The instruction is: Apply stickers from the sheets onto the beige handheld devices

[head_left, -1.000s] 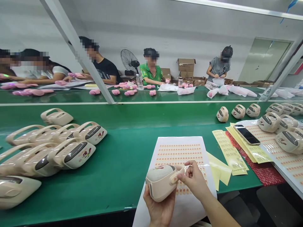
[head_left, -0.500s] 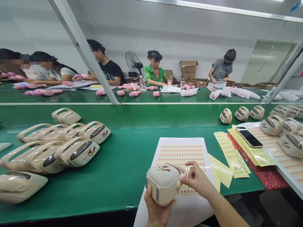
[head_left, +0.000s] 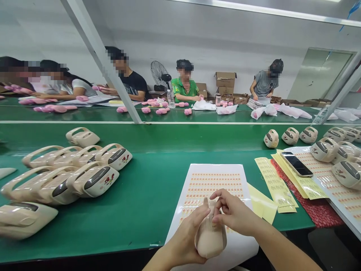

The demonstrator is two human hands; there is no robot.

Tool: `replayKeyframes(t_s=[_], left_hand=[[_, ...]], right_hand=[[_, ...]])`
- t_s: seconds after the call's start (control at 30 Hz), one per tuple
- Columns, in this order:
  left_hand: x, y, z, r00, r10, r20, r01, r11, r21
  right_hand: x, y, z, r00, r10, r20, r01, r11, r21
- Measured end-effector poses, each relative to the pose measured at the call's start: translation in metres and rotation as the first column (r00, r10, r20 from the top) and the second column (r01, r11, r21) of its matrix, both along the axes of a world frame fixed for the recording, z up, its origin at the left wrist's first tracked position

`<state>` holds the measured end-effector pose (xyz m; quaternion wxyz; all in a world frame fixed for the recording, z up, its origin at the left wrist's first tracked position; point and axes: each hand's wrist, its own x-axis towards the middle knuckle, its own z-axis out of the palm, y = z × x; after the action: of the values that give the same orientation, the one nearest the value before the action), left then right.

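Note:
A cream plastic housing (head_left: 210, 241) is held over the sticker sheet (head_left: 217, 180) near the table's front edge. My left hand (head_left: 187, 235) wraps round its left side, with the thumb along the top. The fingers of my right hand (head_left: 229, 212) are bent and pinched against the housing's upper right part, by its narrow handle end. Whether a small sticker is between those fingertips cannot be made out. The sheet carries rows of small orange stickers and lies flat on the green table (head_left: 141, 210), partly hidden by both hands.
Cream housings with red flower decals (head_left: 97, 180) stand grouped at the left, others (head_left: 324, 149) at the right. Yellow sticker sheets (head_left: 272, 180), a phone (head_left: 296, 164) and red bubble wrap (head_left: 321, 210) lie right. Several people sit across the belt with pink parts (head_left: 58, 108).
The housing has been turned, so its decal face no longer shows and its plain rounded end faces me. My left hand has moved from beneath it to its left side.

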<state>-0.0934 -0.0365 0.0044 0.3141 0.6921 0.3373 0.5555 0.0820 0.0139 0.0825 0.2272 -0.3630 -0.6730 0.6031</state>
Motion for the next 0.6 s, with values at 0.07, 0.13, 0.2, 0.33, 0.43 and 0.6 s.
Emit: replayKeyframes(t_s=[0.07, 0.13, 0.2, 0.33, 0.43, 0.6], left_hand=[[0.000, 0.001, 0.004, 0.999, 0.008, -0.043, -0.006, 0.999, 0.033], [-0.001, 0.001, 0.005, 0.996, 0.028, -0.088, -0.022, 0.998, 0.065], [-0.002, 0.001, 0.004, 0.989, 0.045, -0.141, -0.031, 0.995, 0.098], [-0.004, 0.001, 0.002, 0.993, 0.052, -0.104, -0.044, 0.996, 0.084], [-0.004, 0.001, 0.003, 0.999, 0.022, 0.049, -0.019, 0.998, -0.059], [-0.003, 0.000, 0.000, 0.995, 0.022, 0.094, -0.006, 0.986, -0.169]], right_hand=[[0.000, -0.001, 0.000, 1.000, 0.019, -0.012, -0.019, 1.000, -0.002], [0.000, -0.002, 0.000, 1.000, 0.017, -0.021, -0.017, 1.000, -0.002], [0.000, -0.003, -0.001, 1.000, -0.003, -0.024, 0.003, 1.000, 0.014], [-0.002, -0.005, -0.005, 0.999, -0.039, -0.034, 0.042, 0.996, 0.084], [-0.003, -0.007, -0.010, 0.997, -0.039, -0.060, 0.045, 0.993, 0.110], [0.002, -0.011, -0.025, 0.994, -0.106, 0.022, 0.090, 0.926, 0.366]])
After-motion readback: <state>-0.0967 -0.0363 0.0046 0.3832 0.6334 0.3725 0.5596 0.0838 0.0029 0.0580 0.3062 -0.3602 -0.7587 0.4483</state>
